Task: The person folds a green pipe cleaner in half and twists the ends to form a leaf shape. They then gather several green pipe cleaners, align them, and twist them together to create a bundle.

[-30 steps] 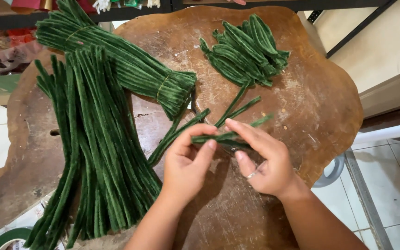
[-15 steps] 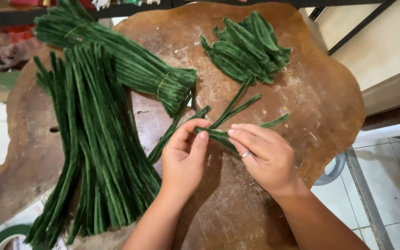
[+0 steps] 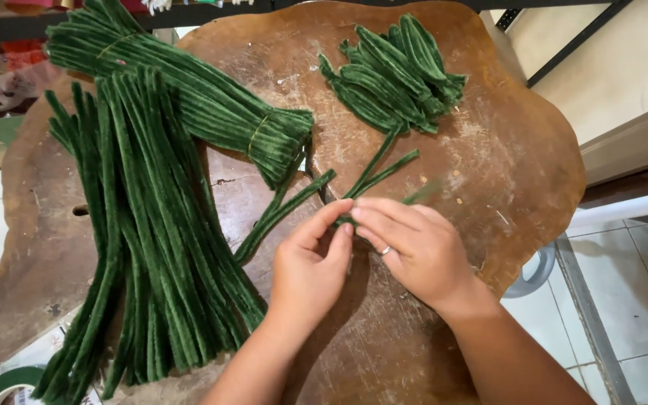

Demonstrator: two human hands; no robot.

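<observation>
Both hands meet mid-surface [image 3: 489, 172]: left hand [image 3: 310, 266] and right hand [image 3: 412, 247] each in a pinching grip on green stems [image 3: 380, 169]. Loose pile [image 3: 151, 225] left, folded pile [image 3: 395, 71] far.

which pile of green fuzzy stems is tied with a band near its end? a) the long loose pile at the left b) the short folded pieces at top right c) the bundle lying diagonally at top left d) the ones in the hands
c: the diagonal bundle has a thin band wrapped near its cut end, while the loose pile and the folded pieces show none.
</observation>
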